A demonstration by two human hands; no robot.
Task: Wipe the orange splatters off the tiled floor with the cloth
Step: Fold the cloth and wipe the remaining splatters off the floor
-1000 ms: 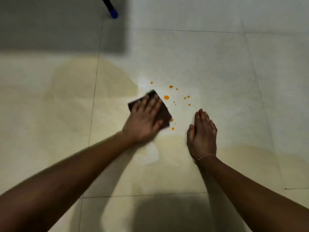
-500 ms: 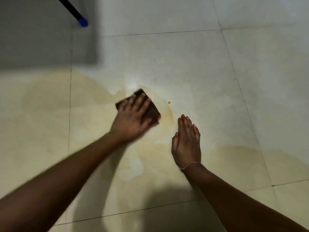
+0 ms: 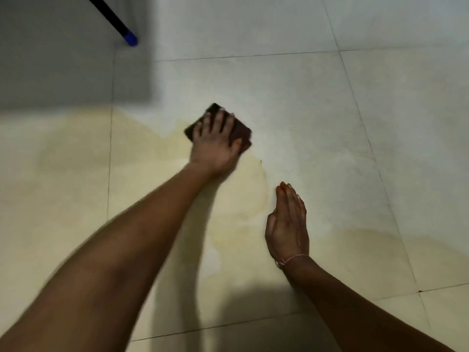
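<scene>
Left hand (image 3: 215,146) pressing dark cloth (image 3: 239,130) flat on tiled floor (image 3: 330,123); right hand (image 3: 288,224) open, empty

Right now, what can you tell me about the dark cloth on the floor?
The cloth is dark brown, nearly maroon, and looks folded into a small flat pad with squarish corners. It lies flat on the pale tiled floor, turned so one corner points away from the person. The left hand presses down on it with fingers spread, covering much of it. It sits at the edge of a faint yellowish smear. Its weave is too blurred to make out.
</scene>
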